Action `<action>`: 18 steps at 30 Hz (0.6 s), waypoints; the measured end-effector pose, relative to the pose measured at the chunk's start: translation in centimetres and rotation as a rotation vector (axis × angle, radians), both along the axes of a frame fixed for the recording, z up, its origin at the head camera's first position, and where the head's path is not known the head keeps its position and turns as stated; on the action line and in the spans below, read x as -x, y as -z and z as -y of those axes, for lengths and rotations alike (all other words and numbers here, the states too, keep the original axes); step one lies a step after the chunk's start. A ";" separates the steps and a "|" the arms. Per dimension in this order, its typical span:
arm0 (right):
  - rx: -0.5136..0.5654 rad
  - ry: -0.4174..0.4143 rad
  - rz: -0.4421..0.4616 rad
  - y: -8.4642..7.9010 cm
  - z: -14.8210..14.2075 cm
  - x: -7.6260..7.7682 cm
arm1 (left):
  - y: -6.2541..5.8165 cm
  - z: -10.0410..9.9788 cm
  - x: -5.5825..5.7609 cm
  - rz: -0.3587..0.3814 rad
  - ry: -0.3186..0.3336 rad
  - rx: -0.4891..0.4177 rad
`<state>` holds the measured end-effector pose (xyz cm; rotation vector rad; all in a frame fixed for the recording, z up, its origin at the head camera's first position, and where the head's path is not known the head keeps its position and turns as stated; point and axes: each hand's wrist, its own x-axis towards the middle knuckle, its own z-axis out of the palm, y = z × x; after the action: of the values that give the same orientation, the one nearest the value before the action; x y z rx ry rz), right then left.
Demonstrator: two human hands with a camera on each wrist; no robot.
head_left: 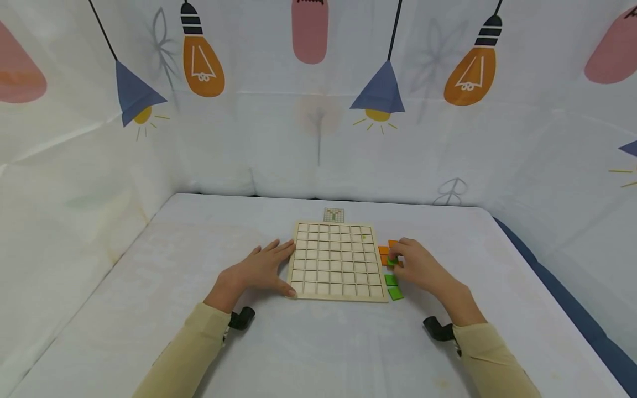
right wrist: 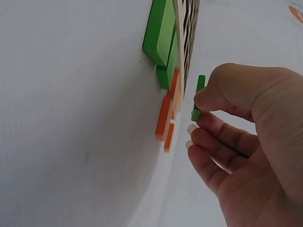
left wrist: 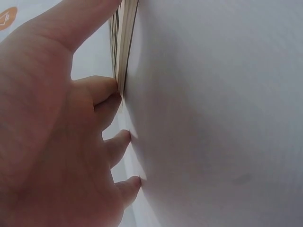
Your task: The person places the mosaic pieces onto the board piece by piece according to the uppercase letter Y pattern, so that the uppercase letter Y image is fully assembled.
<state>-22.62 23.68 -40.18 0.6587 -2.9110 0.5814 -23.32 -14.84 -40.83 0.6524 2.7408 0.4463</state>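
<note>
Right hand [head_left: 419,266]: thumb and fingers pinching 1 flat green tile [right wrist: 201,81], long edge roughly parallel to white worktop [head_left: 348,354], raised near flat orange tiles [head_left: 384,250] | left hand [head_left: 264,268]: fingers spread, touching left edge of square-celled pale wooden board [head_left: 335,257] | 2 green tiles [head_left: 391,280] right of board

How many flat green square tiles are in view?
3: one flat green square tile pinched in the right hand, two more green tiles on the white table, right of the pale wooden grid board. Others could be hidden under that hand.
</note>
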 end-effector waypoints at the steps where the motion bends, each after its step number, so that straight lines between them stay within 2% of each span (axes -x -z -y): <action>1: 0.002 -0.002 0.000 0.0 0.1 0.0 | 0.0 0.0 0.0 0.001 -0.001 0.001; 11: 0.047 -0.077 -0.051 0.1 1.7 0.3 | 0.0 -0.1 0.3 0.014 -0.007 0.008; 18: 0.049 -0.081 -0.031 -0.6 3.4 0.2 | 0.1 -0.1 0.3 0.022 -0.022 0.011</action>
<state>-22.86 20.29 -39.58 0.7757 -2.8434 0.6428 -23.59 -14.76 -40.91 0.6116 2.7301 0.4410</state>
